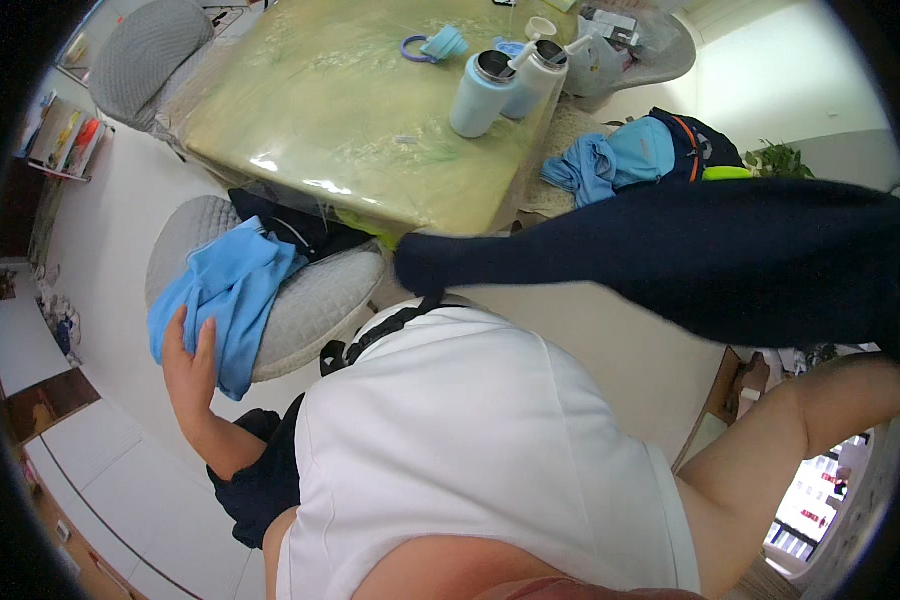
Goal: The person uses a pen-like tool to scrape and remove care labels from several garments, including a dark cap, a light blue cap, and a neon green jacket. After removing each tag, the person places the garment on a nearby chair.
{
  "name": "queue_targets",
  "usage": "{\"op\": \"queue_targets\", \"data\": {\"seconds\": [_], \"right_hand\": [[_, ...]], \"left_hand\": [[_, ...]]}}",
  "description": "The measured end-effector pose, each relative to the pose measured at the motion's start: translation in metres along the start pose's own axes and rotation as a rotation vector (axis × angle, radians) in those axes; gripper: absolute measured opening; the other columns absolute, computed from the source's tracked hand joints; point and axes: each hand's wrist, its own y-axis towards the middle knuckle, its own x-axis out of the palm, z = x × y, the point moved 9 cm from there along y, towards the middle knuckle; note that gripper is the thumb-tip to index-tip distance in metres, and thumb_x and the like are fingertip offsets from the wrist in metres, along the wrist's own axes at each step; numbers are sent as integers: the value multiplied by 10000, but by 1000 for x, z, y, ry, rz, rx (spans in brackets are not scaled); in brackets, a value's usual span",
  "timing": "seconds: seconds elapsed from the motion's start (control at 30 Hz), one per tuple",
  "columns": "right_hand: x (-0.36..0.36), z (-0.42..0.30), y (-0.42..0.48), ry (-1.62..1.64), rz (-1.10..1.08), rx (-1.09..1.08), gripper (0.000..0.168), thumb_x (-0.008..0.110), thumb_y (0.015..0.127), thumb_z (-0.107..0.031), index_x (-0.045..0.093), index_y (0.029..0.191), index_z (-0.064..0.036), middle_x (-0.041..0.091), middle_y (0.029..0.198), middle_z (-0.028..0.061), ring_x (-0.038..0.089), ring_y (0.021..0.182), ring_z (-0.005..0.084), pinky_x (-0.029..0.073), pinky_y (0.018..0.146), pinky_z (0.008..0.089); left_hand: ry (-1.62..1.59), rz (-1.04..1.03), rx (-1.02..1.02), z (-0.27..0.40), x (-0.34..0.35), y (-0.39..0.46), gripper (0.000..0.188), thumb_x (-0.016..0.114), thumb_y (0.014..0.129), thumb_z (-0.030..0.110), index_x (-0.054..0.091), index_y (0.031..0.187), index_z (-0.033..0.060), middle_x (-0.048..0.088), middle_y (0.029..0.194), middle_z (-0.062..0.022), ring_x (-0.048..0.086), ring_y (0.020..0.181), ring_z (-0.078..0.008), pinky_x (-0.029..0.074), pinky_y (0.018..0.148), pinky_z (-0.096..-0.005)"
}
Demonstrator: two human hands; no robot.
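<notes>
My left hand [187, 360] is raised with fingers and thumb apart, in front of a light blue garment [232, 277] draped over a quilted grey chair. Whether the fingertips touch it I cannot tell. Dark navy cloth [259, 480] is bunched around my left elbow. A long navy sleeve or similar piece of cloth [667, 255] stretches from the middle of the view to the right rim. My bare right arm [765, 427] reaches towards its far end, but the right hand is out of view. I wear a white sleeveless top [465, 420].
A table [330, 112] with a glossy clear cover stands ahead. On it are a light blue bottle [480, 97], a paler bottle [536, 82] and a blue lid [446, 43]. The quilted chair [322, 307] is before me; a backpack [694, 150] and blue clothing [581, 169] lie right.
</notes>
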Motion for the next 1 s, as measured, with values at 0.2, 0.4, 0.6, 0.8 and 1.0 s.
{"op": "queue_targets", "data": {"seconds": [0.2,0.4,0.6,0.8,1.0], "right_hand": [[24,31,31,-31,47,-21,546,766,702,-162,506,1119,75,565,1131,215,578,1011,321,480,890,425],[90,98,41,-35,6,12,540,762,712,-161,512,1117,93,566,1134,236,580,1009,340,484,888,434],[167,204,13,29,-155,114,639,770,711,-259,453,1159,68,554,1129,223,582,997,319,479,892,401],[202,282,-73,-428,-235,213,644,761,700,-378,499,1032,107,568,1056,270,583,979,381,461,831,418],[134,448,-239,-674,-377,728,723,715,714,-334,413,1223,80,519,1186,281,523,1099,394,411,929,407]], "left_hand": [[-47,-29,-26,7,11,-4,498,620,867,280,507,1234,-36,528,1248,-213,496,1176,-307,372,988,-360],[-34,26,-45,17,7,-17,501,618,873,270,497,1239,-50,520,1259,-209,492,1181,-298,366,994,-357],[-14,43,-130,26,9,-31,481,617,874,247,501,1247,-33,520,1264,-192,490,1181,-284,363,992,-359],[8,62,-159,29,10,-57,481,621,875,260,503,1245,-24,533,1251,-172,497,1159,-272,372,976,-355],[31,67,-165,36,8,-59,466,616,882,240,499,1245,-27,547,1226,-162,509,1130,-259,378,967,-348]]}}
